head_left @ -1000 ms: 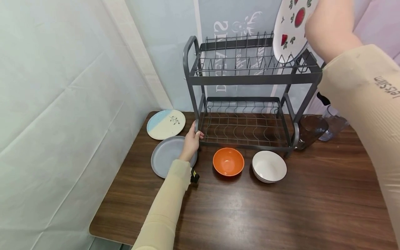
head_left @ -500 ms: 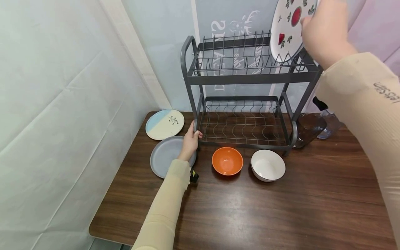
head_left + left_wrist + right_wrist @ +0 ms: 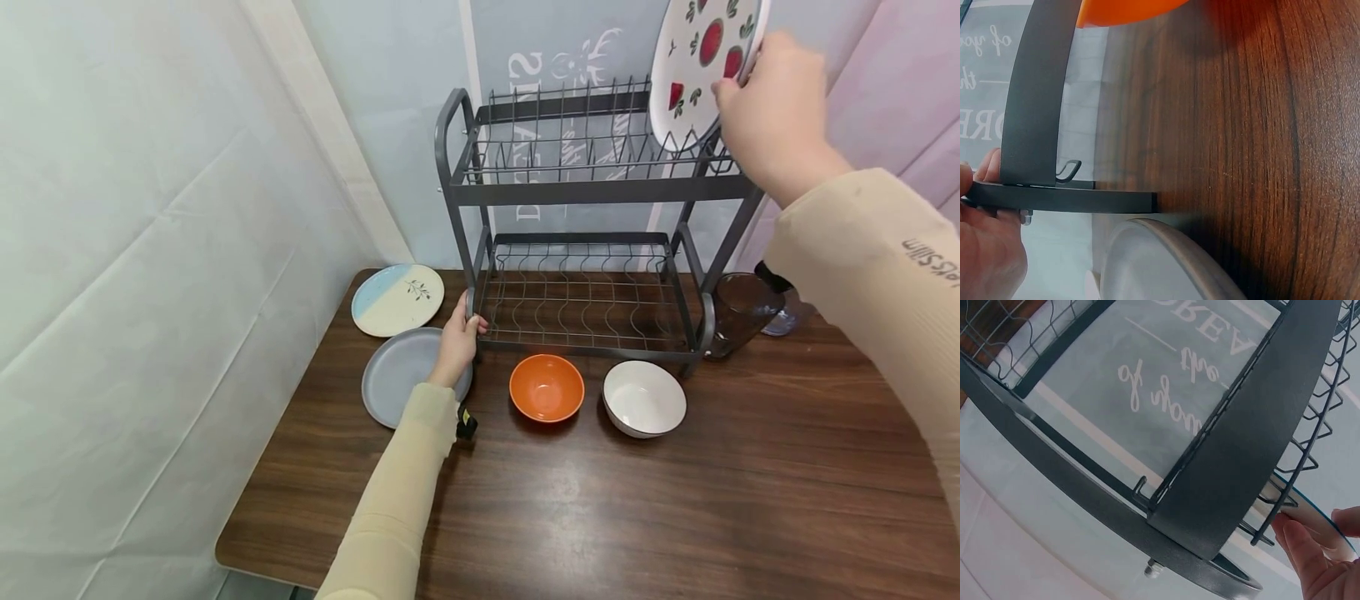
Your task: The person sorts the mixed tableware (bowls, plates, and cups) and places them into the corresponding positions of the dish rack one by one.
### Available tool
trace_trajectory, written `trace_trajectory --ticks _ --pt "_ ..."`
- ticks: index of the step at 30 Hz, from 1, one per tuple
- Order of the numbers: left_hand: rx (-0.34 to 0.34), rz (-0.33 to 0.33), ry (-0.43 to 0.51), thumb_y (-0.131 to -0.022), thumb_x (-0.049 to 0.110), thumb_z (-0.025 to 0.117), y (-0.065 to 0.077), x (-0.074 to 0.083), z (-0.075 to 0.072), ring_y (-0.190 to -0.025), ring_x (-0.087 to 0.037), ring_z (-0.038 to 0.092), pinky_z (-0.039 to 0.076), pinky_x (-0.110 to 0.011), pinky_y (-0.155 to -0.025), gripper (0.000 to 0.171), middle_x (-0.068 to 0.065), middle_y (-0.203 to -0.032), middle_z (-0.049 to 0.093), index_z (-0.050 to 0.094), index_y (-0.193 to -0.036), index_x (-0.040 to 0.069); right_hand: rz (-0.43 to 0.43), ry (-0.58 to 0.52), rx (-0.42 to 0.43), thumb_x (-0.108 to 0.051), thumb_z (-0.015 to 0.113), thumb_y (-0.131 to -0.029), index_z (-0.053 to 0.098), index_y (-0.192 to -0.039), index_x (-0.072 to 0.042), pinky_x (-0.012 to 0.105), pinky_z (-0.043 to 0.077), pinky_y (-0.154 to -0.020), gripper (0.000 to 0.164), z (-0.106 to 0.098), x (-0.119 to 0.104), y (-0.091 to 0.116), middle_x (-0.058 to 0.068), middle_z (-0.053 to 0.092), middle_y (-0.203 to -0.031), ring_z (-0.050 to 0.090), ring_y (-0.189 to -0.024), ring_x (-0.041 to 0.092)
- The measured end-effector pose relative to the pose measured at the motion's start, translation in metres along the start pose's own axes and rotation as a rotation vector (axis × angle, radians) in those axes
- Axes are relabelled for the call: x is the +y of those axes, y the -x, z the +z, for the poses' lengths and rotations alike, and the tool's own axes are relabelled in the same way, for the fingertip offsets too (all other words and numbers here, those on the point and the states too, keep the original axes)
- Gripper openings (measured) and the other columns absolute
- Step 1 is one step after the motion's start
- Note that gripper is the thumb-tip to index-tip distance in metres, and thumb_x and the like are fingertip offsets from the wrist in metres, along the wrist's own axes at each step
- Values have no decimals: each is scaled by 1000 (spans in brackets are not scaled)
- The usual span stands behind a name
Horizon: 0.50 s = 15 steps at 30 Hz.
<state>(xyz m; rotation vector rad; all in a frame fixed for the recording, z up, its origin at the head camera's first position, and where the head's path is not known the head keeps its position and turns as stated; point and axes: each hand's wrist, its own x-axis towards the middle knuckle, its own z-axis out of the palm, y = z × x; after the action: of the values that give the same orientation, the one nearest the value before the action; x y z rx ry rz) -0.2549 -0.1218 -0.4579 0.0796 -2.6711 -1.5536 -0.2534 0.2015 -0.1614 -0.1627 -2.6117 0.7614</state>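
A black two-tier dish rack (image 3: 607, 193) stands at the back of the table. My left hand (image 3: 456, 340) grips its front left leg low down; in the left wrist view the fingers (image 3: 988, 169) wrap around the black bar. Up at the right end of the top tier, a white plate with red fruit patterns (image 3: 693, 75) stands on edge among the wires. My right hand (image 3: 783, 117) pinches the plate's right edge, thumb on the patterned face. From the right wrist, the plate's edge (image 3: 1313, 515) shows between thumb and fingers, partly behind the rack's rail.
An orange bowl (image 3: 547, 388) and a white bowl (image 3: 643, 399) sit in front of the rack. Left of it lie a grey plate (image 3: 390, 379) and a blue-and-cream plate (image 3: 397, 300). A dark glass pitcher (image 3: 738, 312) stands by the right leg.
My right hand has shifted slightly down along the plate's right edge, uncovering more of its pattern. The plate stays at the rack's right end. My left hand keeps its grip.
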Motion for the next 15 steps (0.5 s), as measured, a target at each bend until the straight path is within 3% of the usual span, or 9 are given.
trace_trajectory --ticks 3,6,9,15 --pt "-5 2 5 -94 17 39 0 0 1 -80 -15 58 43 -32 -81 50 -4 -87 64 20 -138 33 7 5 -4 -35 36 -91 30 -133 -13 29 47 -87 48 0 2 2 11 46 -131 53 -111 23" --pt "-13 1 14 -94 17 38 0 0 2 -81 -16 58 43 -32 -82 50 -5 -88 64 20 -139 31 12 6 -18 -34 37 -90 34 -132 -12 20 50 -68 48 -1 5 3 12 49 -128 60 -87 13" --pt "-10 -2 24 -94 16 38 0 0 1 -82 -18 59 43 -32 -82 50 -5 -88 64 20 -139 29 4 20 -34 -32 37 -90 34 -133 -9 16 41 -49 49 -1 8 7 15 52 -124 48 -63 0" --pt "-2 -1 12 -94 16 38 1 -1 0 -83 -19 58 43 -33 -81 50 -5 -88 63 20 -138 34 0 41 -26 -32 37 -90 36 -132 -3 16 35 -48 51 3 14 17 17 55 -120 50 -71 12"
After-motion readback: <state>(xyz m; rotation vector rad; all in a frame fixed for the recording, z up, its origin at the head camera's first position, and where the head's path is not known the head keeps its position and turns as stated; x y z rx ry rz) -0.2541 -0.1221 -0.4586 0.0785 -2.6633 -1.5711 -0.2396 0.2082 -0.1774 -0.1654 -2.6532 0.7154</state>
